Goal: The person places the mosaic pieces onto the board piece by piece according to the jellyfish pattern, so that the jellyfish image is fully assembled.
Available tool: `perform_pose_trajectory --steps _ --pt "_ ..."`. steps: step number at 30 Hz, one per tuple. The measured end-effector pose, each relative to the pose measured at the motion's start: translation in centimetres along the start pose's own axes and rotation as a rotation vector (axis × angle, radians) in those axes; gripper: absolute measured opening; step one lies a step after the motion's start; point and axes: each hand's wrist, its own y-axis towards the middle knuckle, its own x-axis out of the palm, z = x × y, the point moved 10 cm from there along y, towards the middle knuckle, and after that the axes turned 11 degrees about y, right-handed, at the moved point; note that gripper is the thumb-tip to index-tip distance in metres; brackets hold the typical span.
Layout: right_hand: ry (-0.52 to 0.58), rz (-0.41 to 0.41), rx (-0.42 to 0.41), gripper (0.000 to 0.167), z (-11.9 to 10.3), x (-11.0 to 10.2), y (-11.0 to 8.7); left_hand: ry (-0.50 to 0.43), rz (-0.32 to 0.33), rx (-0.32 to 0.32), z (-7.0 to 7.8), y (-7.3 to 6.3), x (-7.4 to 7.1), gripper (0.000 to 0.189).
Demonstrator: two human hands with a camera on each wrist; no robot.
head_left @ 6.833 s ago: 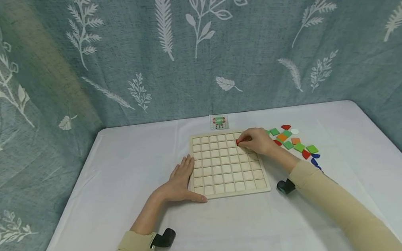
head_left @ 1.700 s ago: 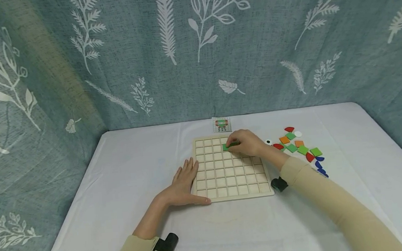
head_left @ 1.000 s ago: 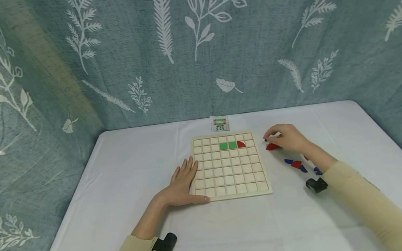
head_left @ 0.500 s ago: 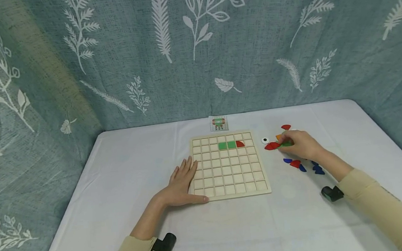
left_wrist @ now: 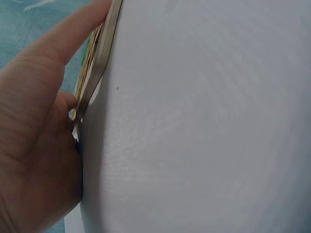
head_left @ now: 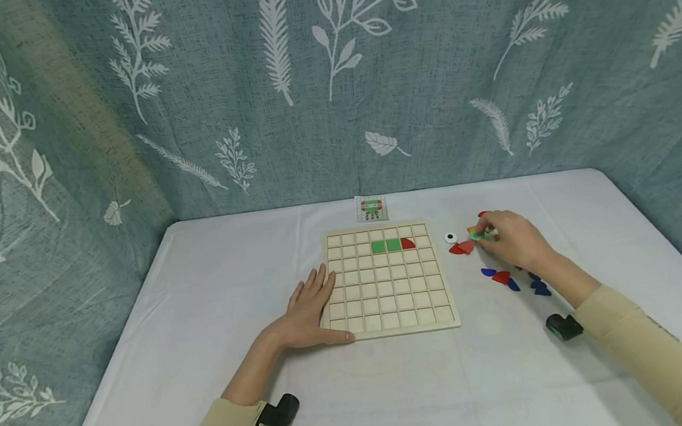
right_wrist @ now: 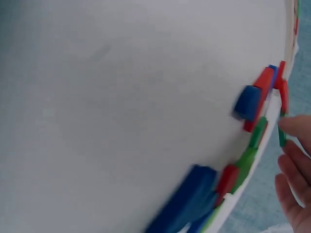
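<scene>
A square wooden grid board (head_left: 384,290) lies on the white table. In one of its upper rows sit two green square tiles (head_left: 386,245) and a red quarter-circle tile (head_left: 407,243). My left hand (head_left: 307,315) rests along the board's left edge and lower left corner, fingers straight and thumb spread; the left wrist view shows the board's side edge (left_wrist: 97,63) against the hand. To the right of the board, my right hand (head_left: 514,238) pinches a green tile (right_wrist: 282,132) between thumb and fingers, just behind two overlapping red tiles (head_left: 462,248).
A white disc with a black dot (head_left: 451,238) lies right of the board. Nearer me are blue pieces (head_left: 539,287) and a red piece (head_left: 501,278). A small pattern card (head_left: 372,208) stands behind the board. More tiles are partly hidden by the right hand.
Two green tiles and a red one have come to lie in the grid. My right hand has gone from the board to the loose pieces and now pinches a green tile. The left hand stays put.
</scene>
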Motion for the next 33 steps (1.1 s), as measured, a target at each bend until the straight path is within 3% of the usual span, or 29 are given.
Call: perform_pose_trajectory --steps 3,6,10,13,17,21,33 --pt "0.053 0.032 -0.002 0.015 -0.7 -0.3 0.5 0.005 -0.002 0.002 0.0 0.0 0.0 0.119" --pt "0.194 0.016 0.014 0.018 -1.7 0.8 1.6 0.004 -0.002 0.003 -0.1 -0.1 -0.1 0.119" --pt "0.358 -0.062 0.011 0.018 -4.0 3.9 3.5 -0.008 0.002 0.01 0.0 -0.2 -0.2 0.119" --pt "0.4 -0.149 -0.051 0.015 -6.7 6.6 5.0 -0.016 0.001 0.015 0.1 -0.2 -0.2 0.119" --pt "0.373 -0.255 -0.172 0.013 -10.3 9.6 6.7 -0.028 -0.004 0.014 0.2 -0.2 -0.2 0.119" --pt "0.305 -0.298 -0.253 0.011 -12.7 11.2 7.6 -0.025 -0.008 0.006 0.2 -0.1 -0.1 0.119" --pt "0.231 -0.328 -0.314 0.016 -13.6 11.9 7.5 -0.014 0.001 -0.007 0.0 -0.1 0.0 0.12"
